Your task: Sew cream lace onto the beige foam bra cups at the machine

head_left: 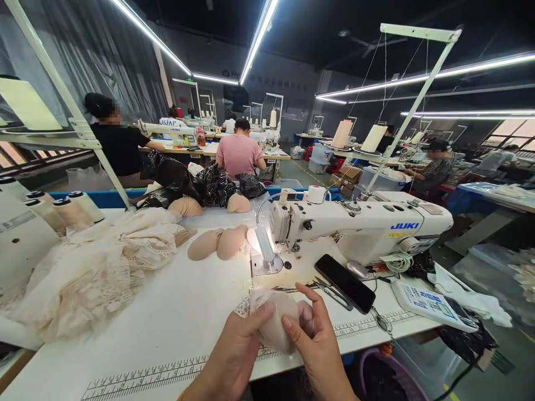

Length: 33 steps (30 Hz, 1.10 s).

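Note:
A pale beige cup-shaped piece with lace at its left edge is held between both hands, above the front edge of the white sewing table. My left hand grips its left side, thumb on top near the lace. My right hand pinches the right side with its thumb, the index finger raised. Behind them stands the white sewing machine, its small lamp lit beside the needle area. Beige cups lie left of the machine.
Cream lace fabric is heaped on the left. A black phone, small scissors and a white box lie on the right. Thread cones stand at left. Black bags sit behind; people work at machines farther back.

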{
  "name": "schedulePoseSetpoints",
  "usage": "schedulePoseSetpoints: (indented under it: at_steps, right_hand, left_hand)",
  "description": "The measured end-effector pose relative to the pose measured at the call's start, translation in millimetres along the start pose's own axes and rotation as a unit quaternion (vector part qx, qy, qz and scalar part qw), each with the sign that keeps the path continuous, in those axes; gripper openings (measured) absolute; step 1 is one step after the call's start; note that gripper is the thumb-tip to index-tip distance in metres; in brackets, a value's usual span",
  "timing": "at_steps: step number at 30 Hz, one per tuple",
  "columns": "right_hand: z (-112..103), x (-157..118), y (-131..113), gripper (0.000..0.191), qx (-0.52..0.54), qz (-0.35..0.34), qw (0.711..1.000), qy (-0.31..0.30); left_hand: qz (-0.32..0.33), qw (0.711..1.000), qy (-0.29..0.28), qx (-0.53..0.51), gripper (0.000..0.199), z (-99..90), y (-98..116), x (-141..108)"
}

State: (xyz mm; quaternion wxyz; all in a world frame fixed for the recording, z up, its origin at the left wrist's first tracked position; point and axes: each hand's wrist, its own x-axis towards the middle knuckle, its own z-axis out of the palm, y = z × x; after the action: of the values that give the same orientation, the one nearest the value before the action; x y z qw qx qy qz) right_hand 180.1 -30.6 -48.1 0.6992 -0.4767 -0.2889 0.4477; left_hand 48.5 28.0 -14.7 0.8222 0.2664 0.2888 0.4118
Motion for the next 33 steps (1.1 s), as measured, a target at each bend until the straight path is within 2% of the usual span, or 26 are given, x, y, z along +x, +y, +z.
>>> schedulePoseSetpoints:
  at_steps: [3, 9, 11, 14, 16, 19, 24, 29, 33]
  right_hand:
    - [-0.1, -1.0, 0.6, 0.070, -0.009, -0.013, 1.000, -0.003]
    - [-2.2, 0.3, 1.4, 0.090, 0.013, 0.010, 1.000, -0.014]
    - [-3.7, 0.5, 0.5, 0.089, 0.011, 0.019, 1.000, -0.020]
    - [-5.9, 0.7, -1.1, 0.077, 0.007, 0.022, 0.999, -0.021]
    - [-6.2, 0.8, -1.4, 0.070, 0.007, 0.019, 1.000, -0.014]
    - [-4.9, 0.6, 0.2, 0.071, 0.015, 0.007, 1.000, 0.004]
    - [-2.7, 0.1, 1.8, 0.079, 0.045, 0.025, 0.999, -0.007]
    - [-2.9, -0.1, -1.1, 0.078, 0.064, 0.046, 0.997, -0.008]
    - [-3.8, -1.4, -2.9, 0.075, 0.036, 0.045, 0.998, -0.006]
  left_hand:
    - [0.057, 0.997, 0.051, 0.015, 0.057, 3.9, -0.4, 1.7]
    - [-0.013, 0.999, 0.037, -0.030, 0.042, 1.9, -5.4, 5.1]
    - [-0.052, 0.997, 0.039, -0.046, 0.040, 2.1, -6.7, 4.7]
    - [-0.086, 0.993, 0.046, -0.068, 0.038, 3.9, -5.4, 2.7]
    - [-0.088, 0.993, 0.031, -0.070, 0.036, 4.7, -3.1, 1.4]
    - [-0.083, 0.995, 0.013, -0.057, 0.035, 3.9, -0.8, 1.2]
    - [-0.071, 0.995, 0.032, -0.058, 0.038, 3.5, -3.4, 3.3]
    - [-0.090, 0.993, 0.044, -0.062, 0.039, 7.5, -4.6, 2.0]
    - [-0.092, 0.994, 0.025, -0.054, 0.041, 7.6, -3.9, 0.3]
